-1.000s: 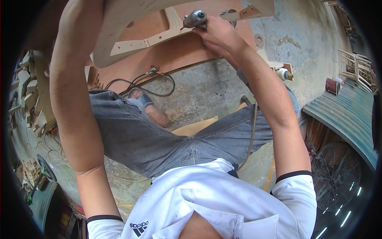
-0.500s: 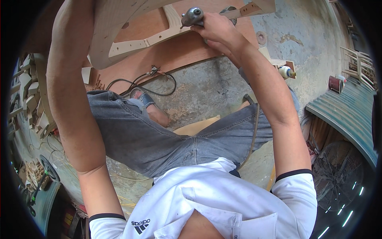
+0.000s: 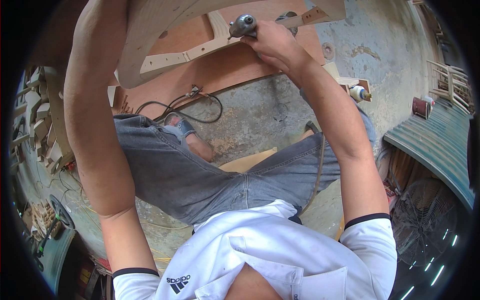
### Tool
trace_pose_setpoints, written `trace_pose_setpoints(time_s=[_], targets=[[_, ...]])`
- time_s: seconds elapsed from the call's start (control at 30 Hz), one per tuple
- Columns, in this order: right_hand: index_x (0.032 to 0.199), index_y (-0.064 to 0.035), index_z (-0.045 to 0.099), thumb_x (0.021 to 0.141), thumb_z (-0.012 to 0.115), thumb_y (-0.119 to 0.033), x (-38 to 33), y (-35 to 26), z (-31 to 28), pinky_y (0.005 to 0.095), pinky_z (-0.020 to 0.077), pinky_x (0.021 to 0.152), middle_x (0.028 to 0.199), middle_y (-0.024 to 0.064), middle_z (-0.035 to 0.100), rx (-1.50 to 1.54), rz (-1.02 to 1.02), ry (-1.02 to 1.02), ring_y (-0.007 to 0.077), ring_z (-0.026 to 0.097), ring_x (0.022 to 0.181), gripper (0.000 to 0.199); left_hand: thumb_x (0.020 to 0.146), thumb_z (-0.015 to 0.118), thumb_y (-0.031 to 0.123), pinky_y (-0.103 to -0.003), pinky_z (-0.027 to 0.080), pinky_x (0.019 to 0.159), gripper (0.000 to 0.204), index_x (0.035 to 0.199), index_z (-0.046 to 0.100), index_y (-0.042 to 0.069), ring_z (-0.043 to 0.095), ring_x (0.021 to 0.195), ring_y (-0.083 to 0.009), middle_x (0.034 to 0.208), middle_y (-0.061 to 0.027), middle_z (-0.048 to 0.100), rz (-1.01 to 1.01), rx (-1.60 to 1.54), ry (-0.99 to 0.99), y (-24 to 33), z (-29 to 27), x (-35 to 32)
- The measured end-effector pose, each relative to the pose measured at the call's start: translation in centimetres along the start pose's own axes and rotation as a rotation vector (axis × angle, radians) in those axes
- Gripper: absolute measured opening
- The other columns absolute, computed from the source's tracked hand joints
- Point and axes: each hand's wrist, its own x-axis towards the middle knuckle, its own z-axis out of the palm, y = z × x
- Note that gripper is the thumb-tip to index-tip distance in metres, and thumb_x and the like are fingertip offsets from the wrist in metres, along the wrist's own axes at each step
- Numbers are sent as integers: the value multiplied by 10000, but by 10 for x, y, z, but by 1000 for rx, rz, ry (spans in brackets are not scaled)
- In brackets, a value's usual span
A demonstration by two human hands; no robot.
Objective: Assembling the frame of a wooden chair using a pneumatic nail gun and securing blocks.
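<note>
My right hand (image 3: pixel 277 42) is wrapped round the grip of a metal pistol-grip power tool (image 3: pixel 243 26), whose rounded grey head faces up toward me. The tool's small tip is close to the rail of a pale wooden frame (image 3: pixel 202 49) with holes along it. My left forearm (image 3: pixel 95 75) reaches up past the top edge beside the frame's wide, curved wooden part (image 3: pixel 137 47). My left hand is beyond the picture, so its grip is hidden.
A reddish plywood sheet (image 3: pixel 210 67) lies under the frame. Near my foot is a coiled black hose (image 3: pixel 217 112). Wood offcuts (image 3: pixel 42 112) are piled at left. At right are a glue bottle (image 3: pixel 359 93), a corrugated sheet (image 3: pixel 435 140) and a fan (image 3: pixel 422 220).
My left forearm and the curved part of the frame have shifted slightly to the right. My right hand keeps its grip on the tool, which has dropped a little.
</note>
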Motion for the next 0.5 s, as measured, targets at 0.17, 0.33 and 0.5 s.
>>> trace_pose_setpoints(time_s=[0.17, 0.33, 0.5], targets=[[1083, -75, 698, 888, 668, -386, 3, -1, 3, 459, 520, 903, 1050, 165, 713, -16, -20, 22, 361, 664, 1014, 369, 1053, 492, 371, -260, 428, 996, 462, 1307, 594, -1, 570, 1126, -104, 1234, -53, 634, 9, -8, -15, 0, 0, 0], [1069, -69, 699, 888, 667, -384, 4, 0, 3, 460, 521, 895, 1044, 168, 712, -27, -14, 30, 361, 666, 1008, 365, 1054, 490, 369, -259, 430, 994, 461, 1303, 595, -3, 573, 1122, -105, 1230, -53, 637, 16, -23, -32, -1, 0, 0], [1058, -57, 705, 886, 668, -394, 3, 2, 0, 466, 520, 888, 1033, 175, 713, -3, -2, 12, 373, 668, 990, 380, 1055, 488, 368, -258, 432, 991, 459, 1300, 596, -5, 576, 1118, -106, 1225, -53, 640, 20, -37, -40, -1, 0, 0]])
